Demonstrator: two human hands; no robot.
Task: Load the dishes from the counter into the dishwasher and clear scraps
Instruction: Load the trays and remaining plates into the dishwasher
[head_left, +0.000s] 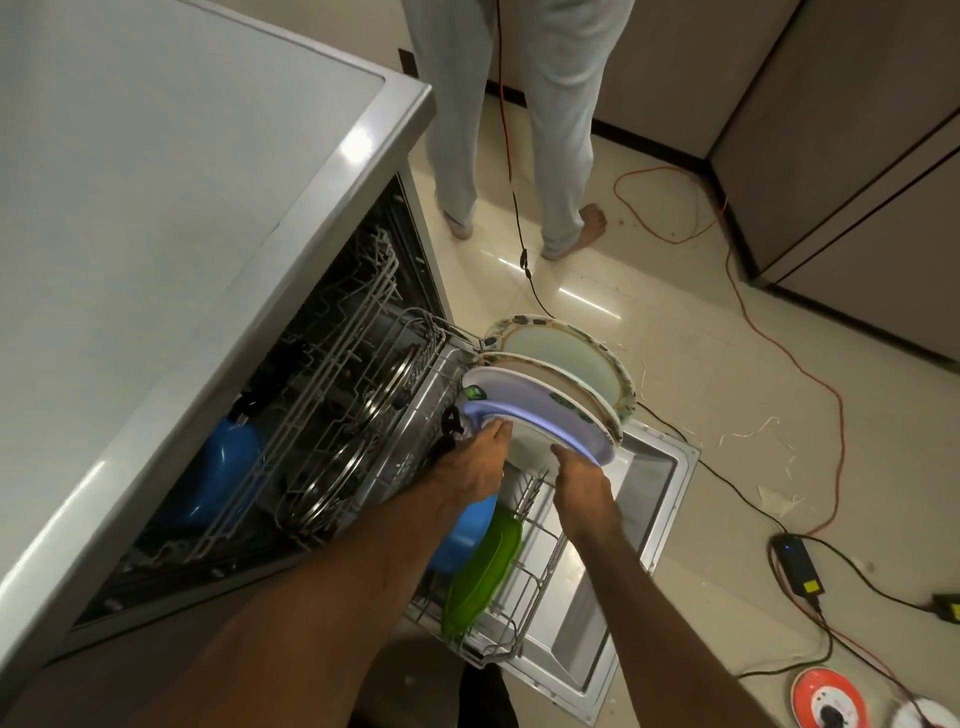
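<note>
Lavender plate (550, 426) stands on edge near two patterned plates (566, 358) at the dishwasher rack's (535, 566) far end. The left hand (475, 462) and right hand (584, 486) pinch its rim.

my right hand (584, 493) fingertips vanish behind lavender plate (540, 413) rim. blue bowl (465, 535) half hidden under my left forearm (337, 571). standing person (519, 104) cut by top edge; orange reel (826, 701) clipped at bottom edge.

Position: head-worn, single wide-angle view.
Facing: forward, steeply down.
Range: close; left hand (470, 467) and right hand (584, 491) mid-frame, worktop (156, 208) left of them, floor (675, 338) beyond.
</note>
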